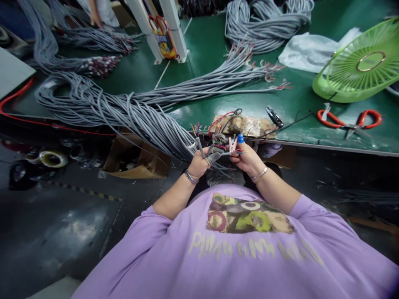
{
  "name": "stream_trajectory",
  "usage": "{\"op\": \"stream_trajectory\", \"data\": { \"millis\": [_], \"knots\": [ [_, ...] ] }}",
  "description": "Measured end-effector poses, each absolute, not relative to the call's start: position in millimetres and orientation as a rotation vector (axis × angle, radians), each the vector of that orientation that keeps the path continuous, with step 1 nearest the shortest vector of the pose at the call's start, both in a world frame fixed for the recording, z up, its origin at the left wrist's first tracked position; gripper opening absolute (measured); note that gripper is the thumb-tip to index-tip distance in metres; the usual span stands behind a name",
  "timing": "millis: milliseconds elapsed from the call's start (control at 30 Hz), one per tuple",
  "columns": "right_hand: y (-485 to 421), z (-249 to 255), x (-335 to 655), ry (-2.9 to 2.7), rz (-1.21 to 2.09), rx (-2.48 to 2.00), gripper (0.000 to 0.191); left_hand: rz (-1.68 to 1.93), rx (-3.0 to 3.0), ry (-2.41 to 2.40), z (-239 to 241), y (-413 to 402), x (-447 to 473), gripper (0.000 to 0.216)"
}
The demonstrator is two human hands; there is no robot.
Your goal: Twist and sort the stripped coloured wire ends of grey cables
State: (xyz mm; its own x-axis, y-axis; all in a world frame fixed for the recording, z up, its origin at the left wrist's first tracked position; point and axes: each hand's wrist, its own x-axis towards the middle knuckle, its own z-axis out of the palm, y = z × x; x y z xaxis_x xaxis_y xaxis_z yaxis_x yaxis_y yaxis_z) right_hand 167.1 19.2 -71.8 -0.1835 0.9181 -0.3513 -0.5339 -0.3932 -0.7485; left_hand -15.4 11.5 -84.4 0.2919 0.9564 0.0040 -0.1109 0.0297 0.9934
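Cable end held in two hands at the table edge

One grey cable (pixel 200 146) is clenched in the left hand (pixel 199 162), just in front of the green table (pixel 215 45); thin coloured wires (pixel 222 145) are fanned from its stripped end. The wires are pinched in the right hand (pixel 247 158), on which one blue finger cap (pixel 240 138) is worn. At least three cable bundles (pixel 93 104), one fan (pixel 361 62) and one pair of scissors (pixel 350 121) are seen on the table.

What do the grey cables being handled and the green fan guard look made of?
The grey cables: flexible matte plastic or rubber sheathing, bending in loose loops. The fan guard: probably moulded plastic, uniform lime green, slightly glossy.
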Motion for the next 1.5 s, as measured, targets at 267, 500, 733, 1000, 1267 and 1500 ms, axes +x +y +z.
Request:
{"op": "stream_trajectory", "data": {
  "millis": [267,500,733,1000,1267,1500],
  "knots": [
    [21,-69,163,-0.442,1.746,-0.935,0.055,0.999,1.249,0.91,-81,12,-15,0.045],
    [19,-74,161,-0.391,1.772,-0.893,0.056,0.964,1.248,0.914,-74,11,-14,0.046],
    [12,-83,162,-0.314,1.84,-0.926,0.063,0.825,1.237,0.891,-71,14,-21,0.049],
    [1,-91,176,-0.39,1.9,-0.863,0.062,0.742,1.282,0.831,-68,1,-40,0.047],
    [-6,-93,183,-0.442,1.936,-0.886,0.055,0.832,1.326,0.858,-68,-6,-44,0.049],
    [-23,-94,186,-0.71,1.879,-0.952,0.053,0.662,1.435,0.814,-73,-2,-35,0.057]
  ]
}}
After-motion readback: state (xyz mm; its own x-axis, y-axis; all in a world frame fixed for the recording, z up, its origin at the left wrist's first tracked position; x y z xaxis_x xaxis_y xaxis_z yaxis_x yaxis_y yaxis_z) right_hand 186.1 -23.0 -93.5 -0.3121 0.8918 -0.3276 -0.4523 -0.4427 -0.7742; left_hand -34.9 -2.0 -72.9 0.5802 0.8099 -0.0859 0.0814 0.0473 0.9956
